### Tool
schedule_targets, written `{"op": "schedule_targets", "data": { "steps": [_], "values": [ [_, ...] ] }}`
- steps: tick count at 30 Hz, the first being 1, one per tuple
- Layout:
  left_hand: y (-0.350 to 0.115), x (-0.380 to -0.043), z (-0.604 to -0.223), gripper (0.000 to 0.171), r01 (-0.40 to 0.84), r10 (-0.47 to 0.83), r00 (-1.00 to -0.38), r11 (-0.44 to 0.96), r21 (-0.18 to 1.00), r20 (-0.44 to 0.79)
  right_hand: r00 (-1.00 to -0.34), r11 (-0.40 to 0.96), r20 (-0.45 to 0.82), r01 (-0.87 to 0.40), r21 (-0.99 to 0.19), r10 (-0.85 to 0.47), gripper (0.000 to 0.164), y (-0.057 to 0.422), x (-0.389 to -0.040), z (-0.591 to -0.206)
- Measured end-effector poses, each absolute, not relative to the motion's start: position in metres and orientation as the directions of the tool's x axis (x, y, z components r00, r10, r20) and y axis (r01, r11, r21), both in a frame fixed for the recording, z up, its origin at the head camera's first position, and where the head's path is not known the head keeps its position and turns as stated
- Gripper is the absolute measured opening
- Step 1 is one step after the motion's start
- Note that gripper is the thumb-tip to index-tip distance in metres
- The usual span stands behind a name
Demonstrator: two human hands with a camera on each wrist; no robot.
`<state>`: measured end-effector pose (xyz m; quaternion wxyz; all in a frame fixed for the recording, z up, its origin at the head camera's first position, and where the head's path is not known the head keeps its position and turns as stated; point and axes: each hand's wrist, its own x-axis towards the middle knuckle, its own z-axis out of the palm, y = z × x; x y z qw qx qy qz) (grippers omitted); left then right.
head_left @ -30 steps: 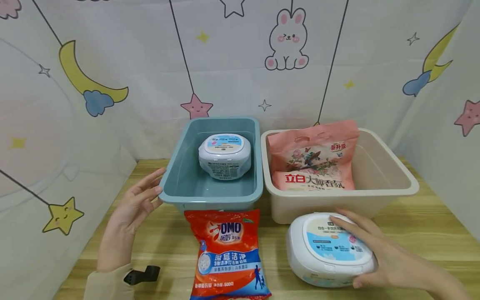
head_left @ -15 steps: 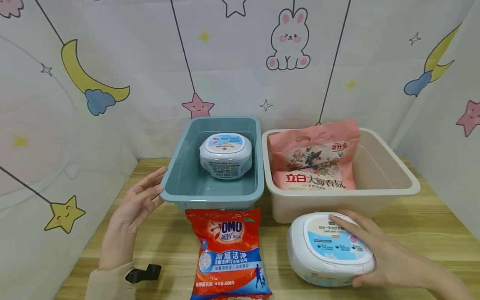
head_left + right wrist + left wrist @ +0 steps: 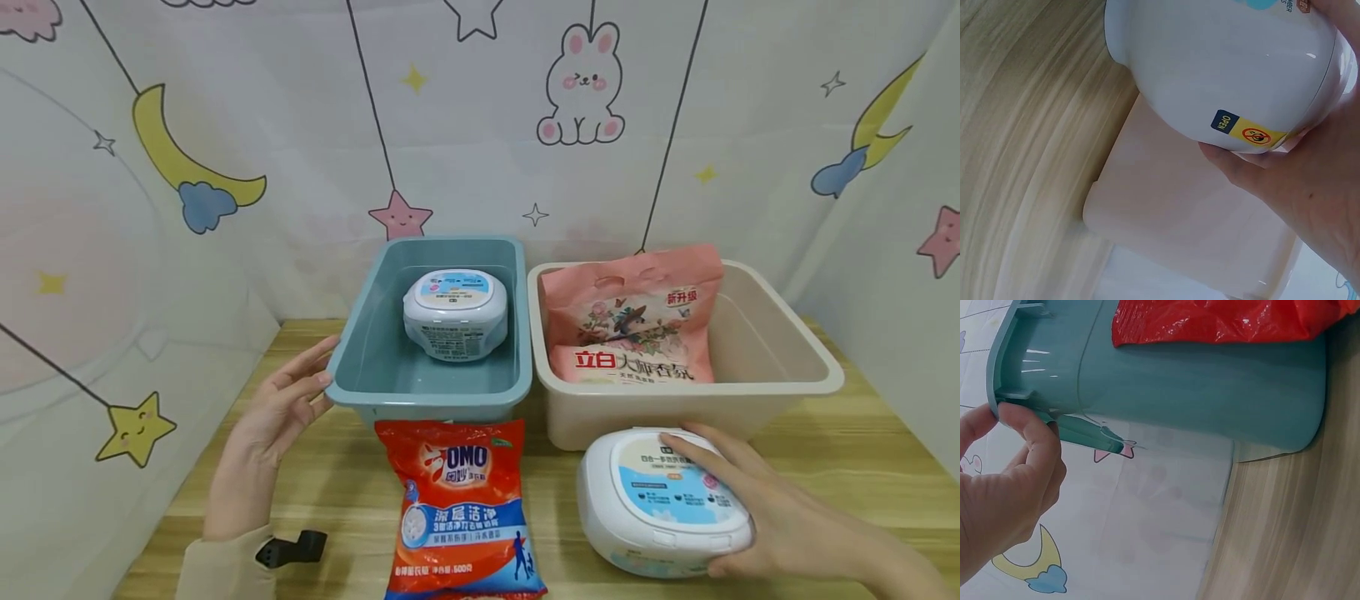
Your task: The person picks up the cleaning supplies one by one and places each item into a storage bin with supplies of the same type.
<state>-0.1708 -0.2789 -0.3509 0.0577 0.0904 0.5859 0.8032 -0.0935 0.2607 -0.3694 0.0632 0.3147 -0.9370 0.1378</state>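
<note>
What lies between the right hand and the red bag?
In the head view: the white tub, which the right hand grips, then bare table up to the red bag.

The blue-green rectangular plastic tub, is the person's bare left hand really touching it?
Touching. The left wrist view shows it: the left hand pinches the blue-green tub at its rim, with no gap between fingertips and edge.

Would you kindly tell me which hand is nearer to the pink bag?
Right: the right hand holds a white container just in front of the cream tub with the pink bag; the left hand is farther off, at the left rim of the teal tub.
</note>
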Motion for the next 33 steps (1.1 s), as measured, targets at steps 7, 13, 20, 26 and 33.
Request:
{"op": "schedule_targets", "data": {
  "steps": [7, 13, 20, 26, 33],
  "values": [
    [-0.2774, -0.1704, -0.3509, 0.041, 0.014, 0.197, -0.977, -0.311, 0.950, 0.079, -0.820, 0.799, 0.171, -0.571, -0.190, -0.546, 0.118, 0.2578, -0.0917, -0.3648],
    [-0.2780, -0.1715, -0.3524, 0.041, 0.016, 0.189, -0.979, -0.307, 0.952, 0.078, -0.815, 0.799, 0.168, -0.578, -0.168, -0.554, 0.121, 0.2538, -0.0926, -0.3606],
    [-0.2782, -0.1724, -0.3539, 0.041, 0.018, 0.186, -0.979, -0.312, 0.950, 0.080, -0.803, 0.791, 0.181, -0.593, -0.152, -0.567, 0.122, 0.2508, -0.0947, -0.3599],
    [-0.2778, -0.1709, -0.3528, 0.041, 0.019, 0.185, -0.979, -0.317, 0.948, 0.082, -0.795, 0.784, 0.197, -0.603, -0.146, -0.574, 0.120, 0.2514, -0.0964, -0.3621],
    [-0.2779, -0.1708, -0.3521, 0.040, 0.013, 0.176, -0.982, -0.295, 0.955, 0.068, -0.775, 0.767, 0.219, -0.626, -0.140, -0.593, 0.119, 0.2536, -0.0978, -0.3642]
  ]
}}
